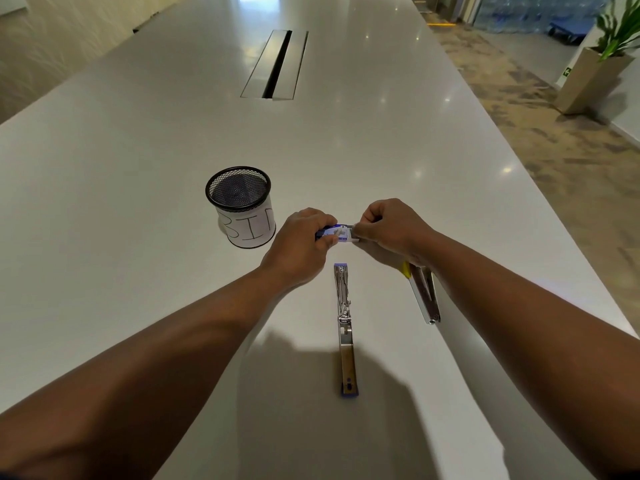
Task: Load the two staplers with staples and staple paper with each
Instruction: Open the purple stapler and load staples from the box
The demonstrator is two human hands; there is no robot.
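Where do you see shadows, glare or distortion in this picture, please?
In the head view, the arms throw a soft dark shadow on the table beside the open stapler; small ceiling-light glints dot the far tabletop; wide-angle bending curves the table edges; the staple box between the left hand and right hand looks slightly soft.

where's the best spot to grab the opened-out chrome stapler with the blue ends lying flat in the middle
Probably the plain lower arm of the opened-out chrome stapler with blue ends, nearer the person, pinched across its narrow width from above. It lies flat and straight on the white table, both long sides free. The far half holds the exposed staple channel, better left clear for loading.
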